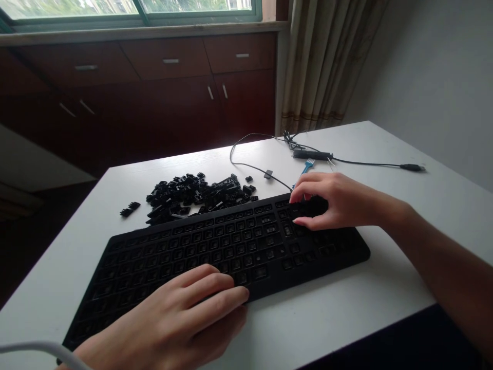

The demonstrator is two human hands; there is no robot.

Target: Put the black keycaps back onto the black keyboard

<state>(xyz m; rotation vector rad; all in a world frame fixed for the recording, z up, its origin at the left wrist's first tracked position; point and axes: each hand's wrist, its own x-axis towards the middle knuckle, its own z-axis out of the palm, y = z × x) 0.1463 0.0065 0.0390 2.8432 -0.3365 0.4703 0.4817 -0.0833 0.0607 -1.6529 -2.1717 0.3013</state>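
A black keyboard with bare square key sockets lies at a slant on the white table. My left hand grips its front edge near the middle, fingers together on top and the lower digits in shadow at the edge. Over the keyboard's upper right part is my right hand, curved, with the thumb and fingers apart; I see nothing held in the gap. Its palm side is dark and partly hidden. Behind the keyboard a heap of loose black keycaps is spread on the table.
Beyond my right hand lie a blue brush, a black bar-shaped piece and a cable with a plug. A small dark square rests by the cable. Brown cabinets stand behind the white table. A pale cord crosses the lower left.
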